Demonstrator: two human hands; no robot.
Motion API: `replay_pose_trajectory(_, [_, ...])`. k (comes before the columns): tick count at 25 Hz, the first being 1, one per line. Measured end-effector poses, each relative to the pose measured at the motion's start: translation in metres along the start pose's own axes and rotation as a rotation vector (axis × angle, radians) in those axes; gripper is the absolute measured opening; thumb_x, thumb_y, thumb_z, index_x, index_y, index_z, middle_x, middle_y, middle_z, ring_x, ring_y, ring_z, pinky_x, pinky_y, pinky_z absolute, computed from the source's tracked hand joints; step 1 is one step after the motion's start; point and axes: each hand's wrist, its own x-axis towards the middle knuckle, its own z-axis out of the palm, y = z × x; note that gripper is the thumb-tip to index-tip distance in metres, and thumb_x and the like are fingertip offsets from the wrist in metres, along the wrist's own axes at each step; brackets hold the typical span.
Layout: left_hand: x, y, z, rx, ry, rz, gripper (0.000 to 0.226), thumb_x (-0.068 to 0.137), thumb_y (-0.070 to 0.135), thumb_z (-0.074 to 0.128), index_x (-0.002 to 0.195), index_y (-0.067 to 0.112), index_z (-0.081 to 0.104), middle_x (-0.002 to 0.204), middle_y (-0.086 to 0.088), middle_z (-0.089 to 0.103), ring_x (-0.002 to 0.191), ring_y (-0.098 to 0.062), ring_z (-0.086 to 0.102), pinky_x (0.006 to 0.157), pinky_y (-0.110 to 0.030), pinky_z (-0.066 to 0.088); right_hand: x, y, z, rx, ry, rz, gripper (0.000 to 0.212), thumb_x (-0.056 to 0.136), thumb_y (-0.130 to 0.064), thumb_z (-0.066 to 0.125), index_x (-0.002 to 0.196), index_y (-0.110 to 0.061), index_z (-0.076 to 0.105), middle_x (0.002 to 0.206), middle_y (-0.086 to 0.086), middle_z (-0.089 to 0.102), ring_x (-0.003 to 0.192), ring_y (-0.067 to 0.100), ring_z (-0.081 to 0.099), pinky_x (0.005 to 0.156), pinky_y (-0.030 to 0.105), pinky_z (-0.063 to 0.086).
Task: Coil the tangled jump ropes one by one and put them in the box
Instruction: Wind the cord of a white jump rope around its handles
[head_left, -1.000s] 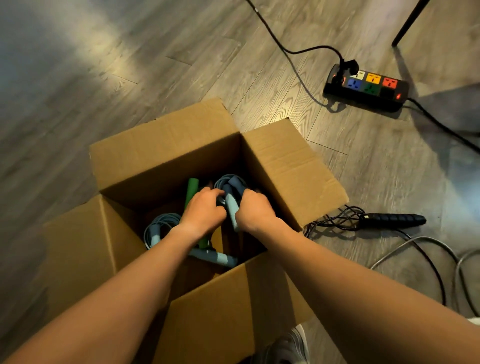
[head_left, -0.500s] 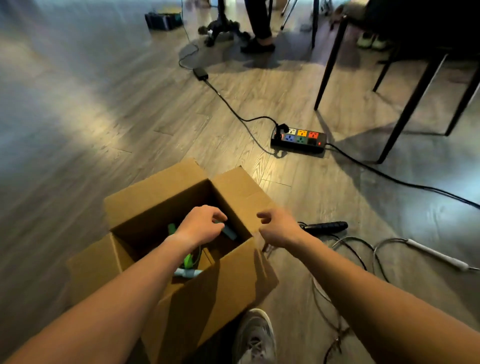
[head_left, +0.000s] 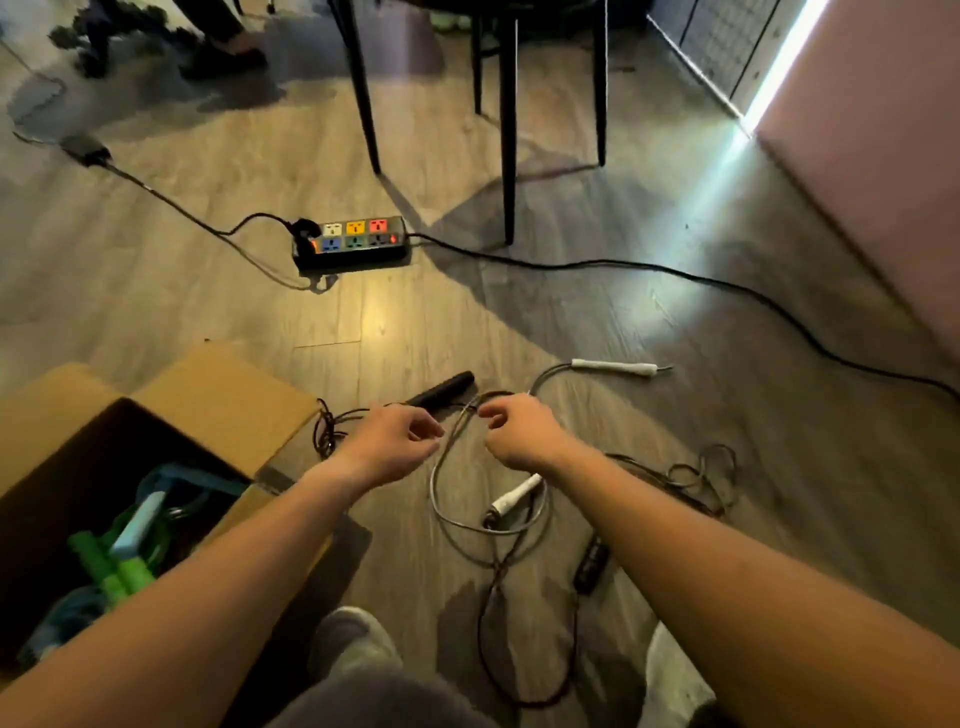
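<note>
Box (head_left: 223, 389) open at lower left, grey rope (head_left: 441, 499) loose on the floor (head_left: 675, 312) beside it

Inside the box we've got coiled ropes already down: green handles (head_left: 111, 569) side by side, a pale blue handle (head_left: 139, 525) above them with blue cord behind. Out to the right, the grey rope loops between a far white handle (head_left: 613, 367) and a near white handle (head_left: 514, 499), crossed by a thin dark rope (head_left: 524, 696) with a black handle (head_left: 441, 389) by the box flap. Left grip (head_left: 387, 441) and right grip (head_left: 519, 436) hover side by side at the top of the grey loop, fingers curled inward, cord running up through the gap between them. It's blurred, so I cannot tell whether either one pinches it.
</note>
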Motion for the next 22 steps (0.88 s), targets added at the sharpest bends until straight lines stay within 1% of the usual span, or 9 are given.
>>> replay_pose_trajectory(2, [0.021,0.01,0.035,0.035,-0.082,0.024,0.019,0.091,0.027,0.067,0.109,0.021,0.072,0.098,0.006,0.071,0.091,-0.008,0.066,0.083,-0.026,0.053,0.014,0.043,-0.002,0.024,-0.02,0.087,0.045,0.088,-0.009,0.055,0.132,-0.017,0.063,0.131,0.009,0.063,0.124,0.026,0.056,0.107,0.036,0.046])
replay_pose_trajectory(5, [0.04,0.018,0.087,0.104,-0.214,0.063,0.021,0.091,0.026,0.067,0.111,0.019,0.072,0.1,0.003,0.072,0.088,-0.008,0.066,0.077,-0.021,0.051,0.026,0.101,0.002,0.004,-0.037,0.182,0.042,0.088,-0.009,0.057,0.127,-0.018,0.066,0.125,0.008,0.066,0.115,0.024,0.062,0.1,0.036,0.051])
replay_pose_trajectory(7, [0.045,0.016,0.118,0.142,-0.351,0.062,0.027,0.087,0.028,0.07,0.113,0.019,0.07,0.104,0.002,0.073,0.093,-0.012,0.068,0.081,-0.026,0.054,0.028,0.131,0.013,-0.031,-0.062,0.217,0.04,0.085,-0.009,0.059,0.12,-0.026,0.07,0.116,0.006,0.07,0.107,0.024,0.065,0.093,0.037,0.055])
replay_pose_trajectory(9, [0.047,0.011,0.142,0.291,-0.463,0.095,0.032,0.082,0.034,0.073,0.112,0.023,0.068,0.106,0.002,0.071,0.098,-0.016,0.066,0.084,-0.031,0.054,0.03,0.153,0.029,-0.076,-0.144,0.218,0.045,0.083,-0.009,0.059,0.12,-0.033,0.069,0.114,0.005,0.069,0.103,0.024,0.066,0.09,0.036,0.056])
replay_pose_trajectory(12, [0.042,0.009,0.157,0.557,-0.486,0.163,0.027,0.084,0.032,0.068,0.109,0.024,0.067,0.103,-0.001,0.069,0.097,-0.022,0.066,0.081,-0.034,0.054,0.025,0.164,0.052,-0.181,-0.303,0.169,0.048,0.087,-0.014,0.061,0.129,-0.034,0.061,0.124,0.003,0.065,0.112,0.024,0.062,0.095,0.035,0.053])
replay_pose_trajectory(14, [0.038,0.013,0.157,0.596,-0.521,0.17,0.021,0.093,0.029,0.059,0.112,0.021,0.065,0.106,-0.004,0.068,0.098,-0.025,0.065,0.081,-0.035,0.053,0.022,0.162,0.06,-0.282,-0.353,0.137,0.04,0.09,-0.02,0.06,0.129,-0.029,0.059,0.127,0.004,0.063,0.117,0.026,0.059,0.094,0.035,0.05])
replay_pose_trajectory(17, [0.034,0.028,0.128,0.234,-0.526,0.105,0.01,0.101,0.028,0.049,0.105,0.027,0.058,0.096,0.002,0.066,0.088,-0.015,0.063,0.073,-0.029,0.049,0.021,0.143,0.041,-0.376,-0.226,0.092,0.022,0.094,-0.033,0.057,0.112,-0.021,0.061,0.121,0.009,0.064,0.116,0.031,0.059,0.089,0.038,0.048])
replay_pose_trajectory(20, [0.022,0.067,0.067,-0.091,-0.319,0.181,0.011,0.103,0.024,0.049,0.097,0.021,0.058,0.075,0.013,0.055,0.063,0.005,0.052,0.056,-0.014,0.037,0.011,0.108,-0.021,-0.388,0.054,-0.004,0.022,0.098,-0.036,0.051,0.105,-0.018,0.062,0.115,0.012,0.064,0.111,0.033,0.058,0.084,0.038,0.046])
replay_pose_trajectory(22, [0.011,0.102,0.021,-0.252,-0.19,0.25,0.016,0.103,0.024,0.049,0.094,0.017,0.06,0.07,0.009,0.053,0.057,0.001,0.047,0.057,-0.017,0.037,-0.005,0.078,-0.074,-0.395,0.247,-0.052,0.029,0.099,-0.04,0.048,0.109,-0.018,0.065,0.115,0.014,0.058,0.111,0.035,0.055,0.089,0.04,0.046])
